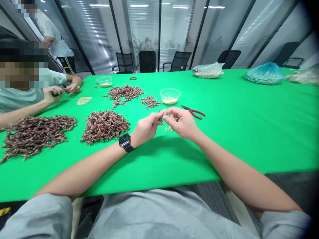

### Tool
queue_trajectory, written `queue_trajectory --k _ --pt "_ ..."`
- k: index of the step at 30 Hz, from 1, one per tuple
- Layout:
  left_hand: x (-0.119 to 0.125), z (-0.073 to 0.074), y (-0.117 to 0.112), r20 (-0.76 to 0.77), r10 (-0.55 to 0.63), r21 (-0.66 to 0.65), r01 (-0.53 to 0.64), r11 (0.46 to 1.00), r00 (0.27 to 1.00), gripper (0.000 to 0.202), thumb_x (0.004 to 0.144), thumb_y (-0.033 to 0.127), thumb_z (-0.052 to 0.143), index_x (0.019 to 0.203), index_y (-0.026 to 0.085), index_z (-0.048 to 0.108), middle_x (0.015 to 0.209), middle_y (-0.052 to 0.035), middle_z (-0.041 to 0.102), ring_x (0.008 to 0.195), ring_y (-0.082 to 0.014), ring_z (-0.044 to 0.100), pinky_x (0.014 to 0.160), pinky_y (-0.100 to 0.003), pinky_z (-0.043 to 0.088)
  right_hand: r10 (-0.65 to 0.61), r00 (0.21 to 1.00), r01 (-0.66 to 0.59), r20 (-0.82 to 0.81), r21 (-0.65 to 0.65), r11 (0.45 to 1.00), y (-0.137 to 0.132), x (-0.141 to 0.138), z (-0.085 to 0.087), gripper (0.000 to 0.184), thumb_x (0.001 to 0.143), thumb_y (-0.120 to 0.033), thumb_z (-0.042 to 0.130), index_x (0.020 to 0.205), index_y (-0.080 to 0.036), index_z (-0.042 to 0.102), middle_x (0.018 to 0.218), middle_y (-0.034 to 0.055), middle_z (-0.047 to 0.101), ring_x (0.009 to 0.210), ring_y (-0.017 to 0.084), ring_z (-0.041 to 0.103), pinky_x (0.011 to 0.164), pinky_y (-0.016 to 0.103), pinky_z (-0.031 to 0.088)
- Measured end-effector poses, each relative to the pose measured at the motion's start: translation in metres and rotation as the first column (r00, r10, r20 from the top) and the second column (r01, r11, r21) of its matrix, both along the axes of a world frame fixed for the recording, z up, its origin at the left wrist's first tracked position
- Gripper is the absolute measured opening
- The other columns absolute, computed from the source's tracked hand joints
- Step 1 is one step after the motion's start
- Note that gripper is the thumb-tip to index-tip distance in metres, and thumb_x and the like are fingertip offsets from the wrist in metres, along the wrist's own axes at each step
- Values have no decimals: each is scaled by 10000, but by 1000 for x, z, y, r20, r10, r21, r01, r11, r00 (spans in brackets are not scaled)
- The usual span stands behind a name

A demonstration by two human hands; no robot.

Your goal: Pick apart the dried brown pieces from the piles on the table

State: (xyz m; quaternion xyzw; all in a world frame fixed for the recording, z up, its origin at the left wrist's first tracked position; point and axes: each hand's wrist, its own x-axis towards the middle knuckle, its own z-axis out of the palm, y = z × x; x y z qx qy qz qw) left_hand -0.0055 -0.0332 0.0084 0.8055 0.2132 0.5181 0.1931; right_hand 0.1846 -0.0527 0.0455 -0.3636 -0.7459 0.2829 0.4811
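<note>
My left hand (147, 126), with a black watch (126, 142) on its wrist, pinches a small brown piece (160, 119) like those in the piles. The fingertips of my right hand (183, 123) are pressed together against it; what they grip is too small to make out. A bit of white shows between the two hands. Small yellowish bits (168, 128) lie on the green cloth just below my fingers. Behind my hands stands a clear plastic bowl (170, 96) with yellowish bits in its bottom. Red-handled pliers (193, 112) lie beside my right hand, jaws pointing left.
Brown piles (106, 126) of small pieces lie on the green tablecloth (249, 132) to the left and behind. A co-worker's hands (61, 93) work at the left, near another bowl (104, 81). Plastic bags (263, 73) rest along the far right edge.
</note>
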Motion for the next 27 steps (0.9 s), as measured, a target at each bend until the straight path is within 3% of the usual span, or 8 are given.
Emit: queue_trajectory --k 5,8,11,14,22,27 --pt "-1 3 2 -45 16 55 -14 998 999 334 958 214 577 1290 197 598 1302 -113 683 1101 -189 710 920 -291 593 29 999 -30 -20 -62 998 2 0 2 273 915 -435 629 909 -164 653 578 -48 479 492 93 412 481 243 318" --pt "3 8 -5 7 42 3 -42 999 999 332 977 226 565 1307 192 569 1287 -114 690 1140 -193 697 912 -270 584 -36 998 32 41 104 994 4 2 0 214 926 -369 615 919 -161 665 581 -52 454 506 93 394 506 246 322" --pt "7 10 -11 26 63 -49 -61 997 998 315 978 252 578 1285 184 564 1240 -116 712 1148 -204 694 925 -278 575 -99 984 43 149 340 939 6 4 -2 164 942 -284 573 932 -159 678 613 -35 495 523 99 397 540 257 329" --pt "9 10 -12 34 55 -99 -52 994 998 297 974 260 589 1259 178 566 1175 -111 738 1098 -203 716 902 -281 577 -121 963 -5 241 465 885 7 7 -3 165 959 -245 537 914 -163 673 705 8 586 593 119 469 594 268 356" --pt "11 5 -11 81 -23 -244 42 969 996 335 967 303 605 1274 180 556 1055 -104 766 1006 -211 736 827 -292 580 -156 922 -74 356 554 829 9 12 -3 212 982 -227 503 796 -189 599 720 22 600 678 149 525 667 276 378" --pt "10 8 -15 35 59 -163 -53 985 998 296 964 258 598 1246 168 583 1065 -108 761 969 -194 736 812 -273 577 -119 931 -88 344 531 843 8 10 -3 267 984 -236 509 723 -191 535 680 5 550 648 134 479 649 271 355"
